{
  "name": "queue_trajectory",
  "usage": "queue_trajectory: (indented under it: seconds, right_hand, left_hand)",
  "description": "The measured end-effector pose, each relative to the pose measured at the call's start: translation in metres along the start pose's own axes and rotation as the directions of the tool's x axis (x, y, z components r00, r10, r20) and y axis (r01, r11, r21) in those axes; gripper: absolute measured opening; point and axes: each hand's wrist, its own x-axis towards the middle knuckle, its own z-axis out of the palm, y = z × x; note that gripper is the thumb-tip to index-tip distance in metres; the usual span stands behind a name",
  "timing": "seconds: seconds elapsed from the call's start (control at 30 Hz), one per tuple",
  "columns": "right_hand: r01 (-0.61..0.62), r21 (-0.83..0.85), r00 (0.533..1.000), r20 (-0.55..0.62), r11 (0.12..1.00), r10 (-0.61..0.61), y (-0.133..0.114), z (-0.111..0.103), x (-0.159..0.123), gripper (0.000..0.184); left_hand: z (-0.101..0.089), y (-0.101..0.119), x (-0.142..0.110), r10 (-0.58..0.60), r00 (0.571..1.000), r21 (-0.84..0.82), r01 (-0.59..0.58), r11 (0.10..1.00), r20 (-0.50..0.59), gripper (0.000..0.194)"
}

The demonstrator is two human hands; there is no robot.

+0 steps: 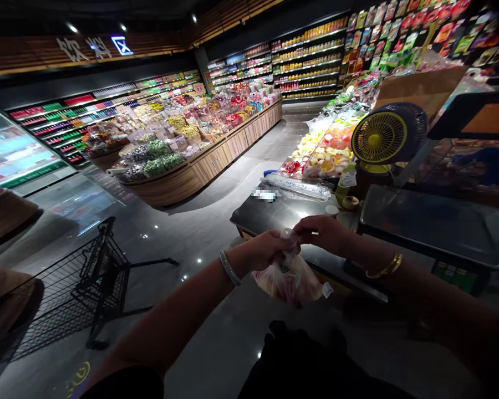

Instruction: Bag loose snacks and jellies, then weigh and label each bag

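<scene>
L hand (268, 247): fingers clamped round neck of bag (291, 280). R hand (322, 228): thumb & forefinger pinched on same neck, just beside L fingers. Bag, clear plastic, hangs directly below both sets of fingers; contents pale & reddish, type n/k. Label (327, 290) on bag's R side, below R fingers. Silver bangle (229, 269) on L wrist, gold bangle (386, 267) on R.

Counter (249, 213) just beyond fingers. On it: white cap (331, 210) nearest R fingers; tape (350, 202) & bottle (347, 180) behind; plastic roll (299, 187) straight ahead of fingers. Tray (432, 221) to R of R fingers, fan (378, 138) past it. Trolley (95, 277) on floor, well L of L fingers. Display (216, 166) w/ bagged goods further off, ahead-L; stocked shelves (307, 61) at back.
</scene>
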Motion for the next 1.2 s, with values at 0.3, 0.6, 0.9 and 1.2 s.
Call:
queue_trajectory:
  seconds: [0.3, 0.6, 0.9, 1.2]
  right_hand:
    - [0.076, -0.610, 0.995, -0.010, 0.789, -0.103, -0.051, 0.030, -0.023, 0.019]
    - [0.008, 0.025, 0.989, -0.146, 1.000, -0.004, -0.016, 0.047, -0.047, 0.041]
    - [-0.188, 0.632, 0.975, 0.211, 0.752, 0.066, -0.008, 0.081, -0.010, 0.031]
    - [-0.219, 0.651, 0.975, 0.184, 0.727, 0.128, -0.030, 0.132, -0.006, 0.039]
  left_hand:
    - [-0.005, -0.022, -0.021, -0.044, 0.998, -0.387, 0.024, 0.922, -0.043, 0.021]
    - [0.027, -0.014, -0.050, 0.064, 0.971, -0.202, -0.112, 0.973, -0.230, 0.032]
    - [0.027, -0.006, -0.085, 0.508, 0.756, 0.751, -0.034, 0.660, -0.413, 0.021]
    - [0.006, -0.065, -0.106, 0.851, 0.368, 0.906, -0.048, 0.420, -0.375, 0.019]
